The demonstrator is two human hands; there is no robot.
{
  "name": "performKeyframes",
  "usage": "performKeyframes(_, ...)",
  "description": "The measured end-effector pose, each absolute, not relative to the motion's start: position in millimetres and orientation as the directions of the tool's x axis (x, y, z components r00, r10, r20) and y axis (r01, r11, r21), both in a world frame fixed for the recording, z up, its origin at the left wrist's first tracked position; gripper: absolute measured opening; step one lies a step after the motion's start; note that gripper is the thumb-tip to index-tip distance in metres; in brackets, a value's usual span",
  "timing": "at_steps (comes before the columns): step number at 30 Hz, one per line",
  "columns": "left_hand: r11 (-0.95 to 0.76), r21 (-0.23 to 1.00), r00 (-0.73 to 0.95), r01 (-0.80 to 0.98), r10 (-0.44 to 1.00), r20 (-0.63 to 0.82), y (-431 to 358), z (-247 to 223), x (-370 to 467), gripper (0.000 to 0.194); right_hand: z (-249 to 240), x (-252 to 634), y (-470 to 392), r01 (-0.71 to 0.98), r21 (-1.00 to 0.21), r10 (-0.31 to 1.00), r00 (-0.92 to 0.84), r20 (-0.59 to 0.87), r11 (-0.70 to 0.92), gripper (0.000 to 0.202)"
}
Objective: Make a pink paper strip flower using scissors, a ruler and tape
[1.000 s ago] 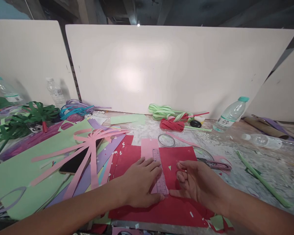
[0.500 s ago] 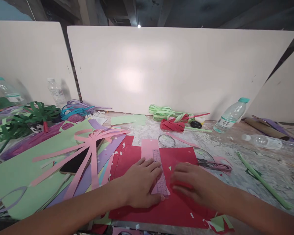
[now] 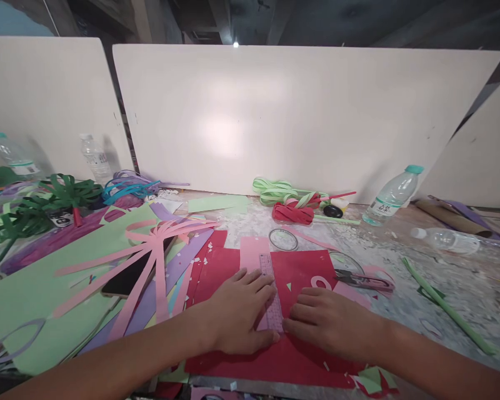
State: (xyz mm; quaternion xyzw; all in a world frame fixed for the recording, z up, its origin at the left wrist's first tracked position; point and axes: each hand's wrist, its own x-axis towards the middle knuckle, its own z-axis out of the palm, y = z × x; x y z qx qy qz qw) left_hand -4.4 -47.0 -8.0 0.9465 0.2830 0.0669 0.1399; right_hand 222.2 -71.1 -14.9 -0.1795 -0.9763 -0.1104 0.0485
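My left hand lies with its fingers spread over a clear ruler and a pink paper strip, on red paper. My right hand is curled, its fingertips beside the ruler's near end; whatever it holds, if anything, is hidden. Just behind its knuckles a pink ring-shaped piece shows. Dark-bladed scissors rest at the red paper's right edge.
Pink strips fan over a black phone and green sheets on the left. Green ribbon, a red bundle and a bottle stand before a white board. A green strip is at the right.
My right hand has moved slightly down and left, to the ruler's near end, with its fingers curled closer together. The pink ring-shaped piece now shows behind it. My left hand has stayed put.
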Motion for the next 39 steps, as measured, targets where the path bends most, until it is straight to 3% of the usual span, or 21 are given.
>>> performKeyframes(6, -0.799, 0.303, 0.828, 0.519, 0.558, 0.052, -47.2, -9.4, -3.6, 0.062, -18.3, 220.0, -68.9, 0.368, 0.175, 0.353, -0.929, 0.112, 0.913, 0.021)
performKeyframes(13, -0.786, 0.303, 0.816, 0.539, 0.576, 0.043, -48.3, -14.5, -1.7, 0.064, -15.1, 209.3, -74.9, 0.594, -0.126, 0.604, -0.795, 0.061, 0.794, 0.018)
performKeyframes(19, -0.771, 0.32, 0.808, 0.551, 0.588, 0.024, -48.5, -13.8, -0.2, 0.064, -20.6, 206.1, -62.3, 0.715, -0.263, 0.753, -0.652, 0.084, 0.648, 0.02)
performKeyframes(24, -0.763, 0.33, 0.804, 0.556, 0.594, 0.019, -49.0, -12.9, -0.8, 0.064, -13.8, 214.1, -43.3, 0.8, -0.249, 0.836, -0.542, 0.087, 0.545, 0.022)
performKeyframes(29, -0.757, 0.342, 0.806, 0.557, 0.592, -0.001, -47.5, -15.0, -0.6, 0.068, 0.4, 218.9, -58.3, 0.679, -0.157, 0.689, -0.725, 0.014, 0.718, 0.024)
performKeyframes(39, -0.763, 0.343, 0.807, 0.549, 0.591, 0.023, -47.6, -14.9, -1.7, 0.067, -1.6, 201.6, -74.4, 0.719, -0.218, 0.73, -0.682, -0.037, 0.66, 0.02)
